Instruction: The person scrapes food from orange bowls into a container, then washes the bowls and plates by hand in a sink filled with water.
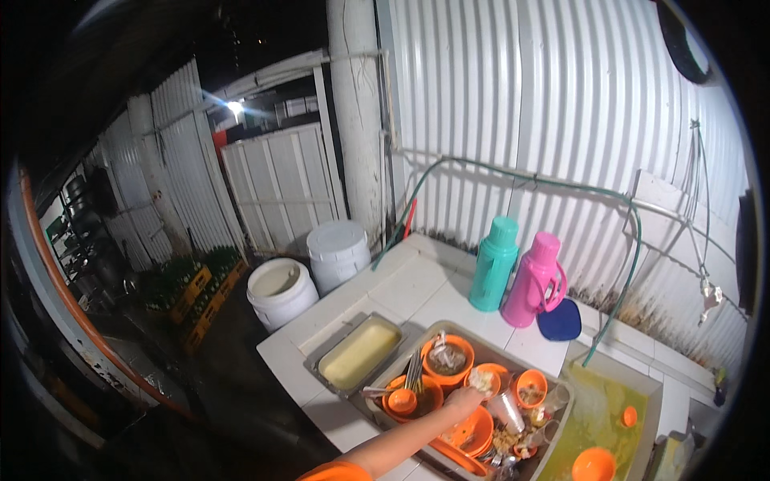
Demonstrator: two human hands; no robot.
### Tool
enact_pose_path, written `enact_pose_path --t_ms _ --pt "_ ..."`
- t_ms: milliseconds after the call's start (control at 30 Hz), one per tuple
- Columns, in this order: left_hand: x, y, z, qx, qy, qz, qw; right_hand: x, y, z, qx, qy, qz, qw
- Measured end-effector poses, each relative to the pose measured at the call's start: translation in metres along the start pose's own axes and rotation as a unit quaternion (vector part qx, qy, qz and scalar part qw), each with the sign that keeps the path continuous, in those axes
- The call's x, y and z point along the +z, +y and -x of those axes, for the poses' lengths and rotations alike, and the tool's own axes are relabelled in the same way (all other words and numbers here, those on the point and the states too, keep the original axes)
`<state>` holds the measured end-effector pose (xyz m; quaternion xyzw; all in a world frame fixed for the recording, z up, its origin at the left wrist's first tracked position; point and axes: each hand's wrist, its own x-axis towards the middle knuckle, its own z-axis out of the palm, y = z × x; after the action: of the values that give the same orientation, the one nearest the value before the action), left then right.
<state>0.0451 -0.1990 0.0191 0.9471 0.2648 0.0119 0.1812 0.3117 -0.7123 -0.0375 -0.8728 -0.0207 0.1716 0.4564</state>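
My left hand (468, 399) reaches over a grey tub (562, 415), its fingers at a small orange bowl (494, 368) with crumpled whitish scraps (481, 380). Whether the fingers grip the scraps or the rim I cannot tell. Beside the hand lies a clear plastic cup (506, 411). Stacked orange bowls (475, 430) stand below the wrist. Behind, an orange bowl (448, 359) holds dark liquid and scraps. Metal cutlery (414, 371) leans in another orange bowl (430, 394) at the left. Loose food waste (510, 444) covers part of the tub. My right hand is out of view.
A metal pan (360, 353) of yellowish liquid sits on the tiled counter (415, 282). Teal (494, 264) and pink (532, 279) flasks stand near the corrugated wall (463, 90). A green hose (634, 264) runs into a basin (652, 391) of yellow-green water with floating orange bowls (594, 465).
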Motion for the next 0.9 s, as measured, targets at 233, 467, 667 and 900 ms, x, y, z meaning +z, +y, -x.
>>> enact_pose_path --t_ms 233,467,667,900 --pt "-0.044 0.036 -0.004 0.055 -0.128 -0.092 0.986 0.052 0.081 -0.041 0.054 -0.051 0.209 0.975" --pt "-0.059 0.0 -0.012 0.066 -0.134 -0.032 0.988 0.074 0.166 -0.069 0.031 -0.05 0.246 0.967" --pt "-0.112 0.011 0.054 -0.011 -0.062 0.127 0.99 0.06 0.118 -0.057 -0.06 0.081 -0.038 0.994" --pt "-0.14 0.06 0.108 -0.117 0.18 0.232 0.949 0.103 -0.209 0.122 -0.294 -0.148 -0.192 0.924"
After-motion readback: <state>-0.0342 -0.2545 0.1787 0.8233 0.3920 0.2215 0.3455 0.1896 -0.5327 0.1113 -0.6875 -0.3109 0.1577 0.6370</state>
